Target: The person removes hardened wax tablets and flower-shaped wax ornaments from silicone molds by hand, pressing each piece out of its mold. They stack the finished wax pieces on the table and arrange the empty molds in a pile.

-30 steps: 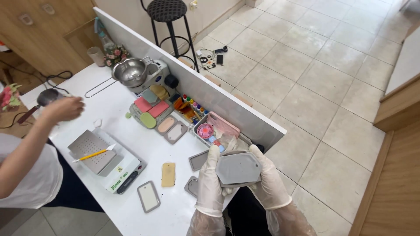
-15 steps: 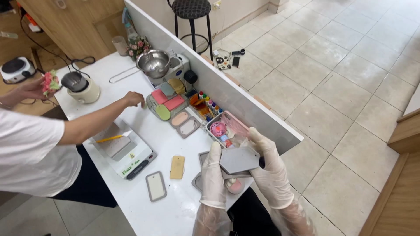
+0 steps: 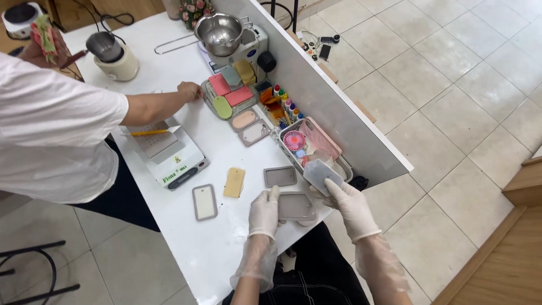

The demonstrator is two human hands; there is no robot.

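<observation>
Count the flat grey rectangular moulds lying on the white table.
5: one by the scale, one centre, one under the left hand, two near the coloured blocks. Others may be hidden.

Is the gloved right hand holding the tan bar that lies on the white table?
No, the right hand lifts a grey mold, while the tan bar lies untouched on the table.

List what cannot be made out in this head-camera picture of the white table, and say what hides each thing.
- Gloved right hand: the pale piece it lifts covers the fingers' tips.
- Grey mould: its near edge hidden under the gloved left hand.
- Pink tray: contents beside the small pink fan too small to tell.
- Co-worker's far hand: partly covered by the cloth it grips.
</observation>
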